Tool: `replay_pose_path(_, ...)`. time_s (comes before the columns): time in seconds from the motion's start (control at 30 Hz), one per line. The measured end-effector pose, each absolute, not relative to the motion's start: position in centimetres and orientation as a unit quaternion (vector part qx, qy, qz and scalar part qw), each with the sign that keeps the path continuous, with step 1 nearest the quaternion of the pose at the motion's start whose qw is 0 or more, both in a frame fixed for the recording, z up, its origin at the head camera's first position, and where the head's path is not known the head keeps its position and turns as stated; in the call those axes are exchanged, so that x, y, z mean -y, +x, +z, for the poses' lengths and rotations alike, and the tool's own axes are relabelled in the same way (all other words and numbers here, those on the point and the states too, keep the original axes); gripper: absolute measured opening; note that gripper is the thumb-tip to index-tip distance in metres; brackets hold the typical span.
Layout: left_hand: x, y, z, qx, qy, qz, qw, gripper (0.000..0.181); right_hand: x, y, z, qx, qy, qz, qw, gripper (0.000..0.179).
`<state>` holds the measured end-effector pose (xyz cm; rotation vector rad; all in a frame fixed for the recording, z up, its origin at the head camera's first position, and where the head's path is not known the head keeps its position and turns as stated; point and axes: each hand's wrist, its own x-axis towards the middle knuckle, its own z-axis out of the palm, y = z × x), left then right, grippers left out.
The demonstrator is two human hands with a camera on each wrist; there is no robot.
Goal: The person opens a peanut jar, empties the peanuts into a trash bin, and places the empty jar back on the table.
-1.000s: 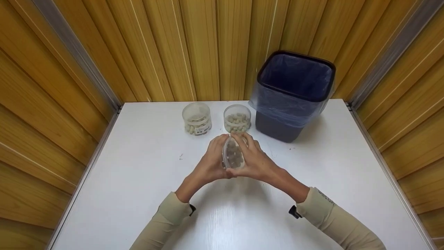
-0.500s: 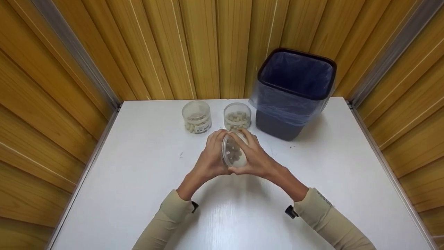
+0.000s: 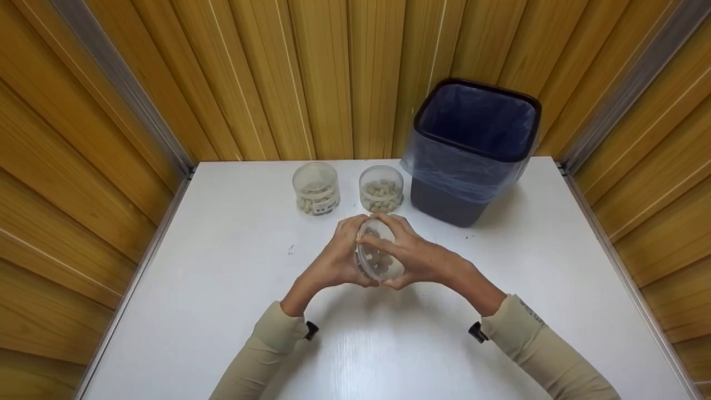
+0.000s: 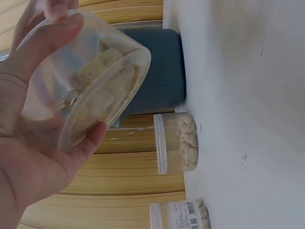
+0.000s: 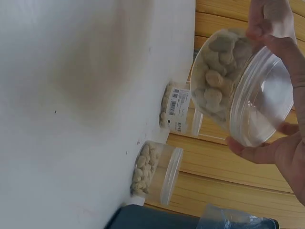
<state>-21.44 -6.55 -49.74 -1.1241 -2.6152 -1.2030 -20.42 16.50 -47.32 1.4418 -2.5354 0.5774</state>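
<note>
A clear round plastic jar [image 3: 379, 263] is held tilted on its side above the table. My left hand [image 3: 337, 256] grips its left end, and my right hand [image 3: 421, 258] holds the other end with fingers and thumb spread round it. Pale lumps that look like shelled-in peanuts lie inside the jar [image 5: 217, 78] in the right wrist view. A ridged rim faces my right hand there; whether a lid sits on it I cannot tell. In the left wrist view, the jar's rounded edge [image 4: 107, 90] shows beyond my left thumb.
Behind the hands stand two upright clear jars of peanuts: a labelled one [image 3: 316, 194] at left and another [image 3: 381, 191] beside it. A dark bin [image 3: 449, 197] with a bluish liner is at the back right. Wood-look panels [image 3: 322, 83] enclose the white table [image 3: 222, 250].
My right hand has shifted slightly to the right, and one of its digits now lies across the jar. The jar has turned a little; my left hand stays nearly in place.
</note>
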Motion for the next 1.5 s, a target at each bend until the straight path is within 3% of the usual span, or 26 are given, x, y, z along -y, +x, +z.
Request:
replay_pose_path(0.17,6.7,-21.4,-49.8,0.832,-0.376,-0.406,-0.02,0.126,-17.2,-20.4,-47.1,0.841,0.513,0.155,0.07,0.097)
replay_pose_path(0.33,6.5,-21.0,-50.0,0.851,-0.355,-0.386,0.02,0.127,-17.2,-20.2,-47.4,0.845,0.49,0.211,0.044,0.097)
replay_pose_path(0.57,5.4,-20.2,-49.7,0.895,-0.316,-0.303,0.081,0.126,-16.1,-19.3,-47.2,0.874,0.276,0.391,-0.08,0.108)
replay_pose_path(0.7,4.9,-19.6,-49.8,0.918,-0.295,-0.243,0.109,0.13,-15.3,-18.8,-46.9,0.878,0.184,0.428,-0.108,0.108)
replay_pose_path(0.9,4.4,-19.3,-49.7,0.924,-0.293,-0.197,0.146,0.131,-14.5,-18.4,-46.9,0.88,0.176,0.434,-0.072,0.11)
replay_pose_path(1.13,4.8,-19.3,-49.6,0.918,-0.3,-0.207,0.156,0.126,-14.5,-18.5,-47.6,0.877,0.244,0.415,0.002,0.105)
replay_pose_path(1.5,5.6,-19.4,-49.5,0.907,-0.309,-0.27,0.097,0.129,-15.5,-19.2,-48.2,0.867,0.397,0.289,0.082,0.104)
